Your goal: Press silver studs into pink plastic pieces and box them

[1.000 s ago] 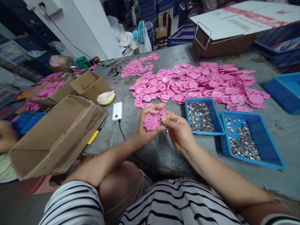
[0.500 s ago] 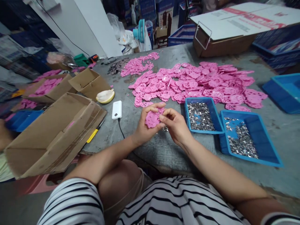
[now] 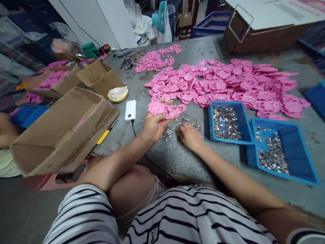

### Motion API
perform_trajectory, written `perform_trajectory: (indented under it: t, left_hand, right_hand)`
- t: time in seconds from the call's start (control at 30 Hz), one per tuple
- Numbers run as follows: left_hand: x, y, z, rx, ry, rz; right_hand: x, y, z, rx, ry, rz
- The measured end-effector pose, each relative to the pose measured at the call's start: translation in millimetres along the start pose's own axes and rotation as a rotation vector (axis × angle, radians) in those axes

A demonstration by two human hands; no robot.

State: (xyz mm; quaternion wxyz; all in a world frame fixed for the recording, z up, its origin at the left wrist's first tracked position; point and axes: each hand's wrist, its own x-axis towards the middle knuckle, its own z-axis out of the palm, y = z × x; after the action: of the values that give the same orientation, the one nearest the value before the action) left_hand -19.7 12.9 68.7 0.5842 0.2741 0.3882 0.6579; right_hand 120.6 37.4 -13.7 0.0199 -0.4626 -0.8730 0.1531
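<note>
My left hand holds a flat pink plastic piece with cut-out holes, fingers curled under it, just above the grey table. My right hand rests knuckles-up on the table, fingers bent down into a small loose heap of silver metal bits; what the fingertips hold is hidden. A big spread of the same pink pieces lies beyond both hands.
Two blue trays of silver metal bits stand to the right. A white power bank with cable, a yellow knife and open cardboard boxes lie left. Another person's arm shows at the far left.
My right hand has left the pink piece and dropped to the loose metal bits on the table. My left hand has tilted the pink piece flatter and moved it slightly forward.
</note>
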Motion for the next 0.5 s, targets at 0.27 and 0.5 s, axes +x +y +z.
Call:
perform_trajectory:
  t: [0.27,0.5]
  left_hand:
    - [2,-1,-0.8,-0.048,-0.025,-0.09]
    - [2,-2,-1.4,0.015,-0.034,-0.098]
  right_hand:
    - [26,-2,-6,-0.18,-0.061,-0.205]
    - [14,11,-12,-0.059,-0.019,-0.188]
